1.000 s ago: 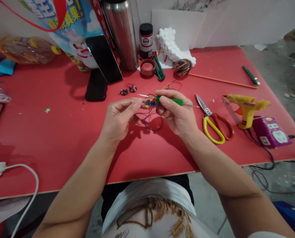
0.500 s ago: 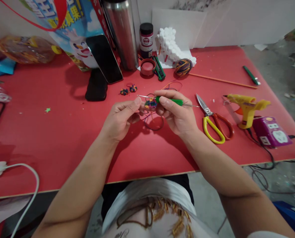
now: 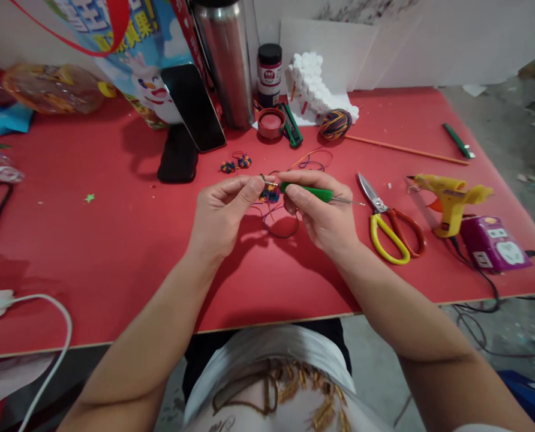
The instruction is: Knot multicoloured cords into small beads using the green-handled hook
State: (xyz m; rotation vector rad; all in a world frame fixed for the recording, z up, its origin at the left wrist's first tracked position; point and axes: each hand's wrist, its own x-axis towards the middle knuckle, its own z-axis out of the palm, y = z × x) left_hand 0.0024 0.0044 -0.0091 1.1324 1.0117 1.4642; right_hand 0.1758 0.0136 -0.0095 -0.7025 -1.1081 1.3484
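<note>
My right hand (image 3: pixel 322 207) grips the green handle of a crochet hook (image 3: pixel 310 191), with a thin metal shaft sticking out at each end. Pinched in my left hand (image 3: pixel 227 210) is a small multicoloured crochet piece (image 3: pixel 270 193), and the left thumb lies by the hook's tip, which it partly hides. Loose yarn (image 3: pixel 282 234) loops below the piece. Behind the hands lie two small crocheted pieces (image 3: pixel 236 163) in the same colours. A strand runs back toward a striped yarn ball (image 3: pixel 335 124).
Scissors (image 3: pixel 387 225), a yellow glue gun (image 3: pixel 450 198) and a purple power box (image 3: pixel 495 243) lie on the right. A phone (image 3: pixel 193 108), steel flask (image 3: pixel 227 66), dark jar (image 3: pixel 269 75) and green cutter (image 3: pixel 291 125) stand or lie behind. A white cable (image 3: pixel 63 312) crosses the left front edge.
The hook's tip has moved down and closer to the left thumb, into the crochet piece. My left hand has shifted slightly right. The whole view has moved a little.
</note>
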